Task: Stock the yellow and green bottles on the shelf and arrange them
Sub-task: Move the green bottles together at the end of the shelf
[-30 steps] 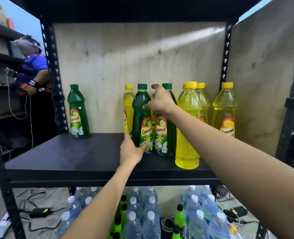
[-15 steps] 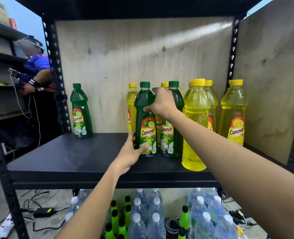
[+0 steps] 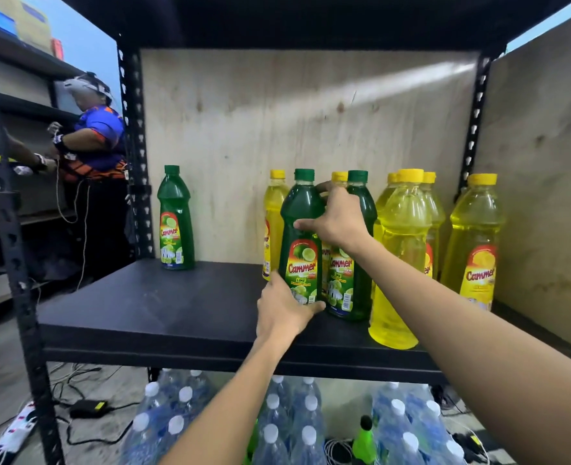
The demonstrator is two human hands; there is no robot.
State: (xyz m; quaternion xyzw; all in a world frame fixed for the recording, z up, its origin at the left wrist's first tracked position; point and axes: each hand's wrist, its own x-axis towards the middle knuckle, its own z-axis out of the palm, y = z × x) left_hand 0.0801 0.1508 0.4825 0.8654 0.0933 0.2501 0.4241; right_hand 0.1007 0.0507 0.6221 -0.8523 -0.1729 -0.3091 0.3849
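Observation:
On the black shelf [image 3: 143, 307] a front green bottle [image 3: 300, 209] with a lime label stands upright. My left hand [image 3: 282, 312] grips its base and my right hand [image 3: 339, 219] wraps its shoulder. Right beside it, touching, stands a second green bottle [image 3: 361, 270]. Behind these two are a yellow bottle [image 3: 274, 223] and another one, mostly hidden, showing its yellow cap [image 3: 339, 176]. To the right a cluster of yellow bottles [image 3: 403, 256] reaches the shelf's front, and one more yellow bottle [image 3: 476, 243] stands by the right wall. A lone green bottle [image 3: 175, 223] stands at the back left.
Plywood panels close the back [image 3: 310, 129] and right side [image 3: 545, 179] of the shelf. Below it stand several clear water bottles [image 3: 290, 424] and a green bottle [image 3: 364, 441]. Cables and a power strip [image 3: 12, 434] lie on the floor at left. Another person [image 3: 93, 139] works at the neighbouring shelf.
My right hand slid down from the caps onto the front green bottle's shoulder. My left hand closed further round its base. The view moved closer to the shelf.

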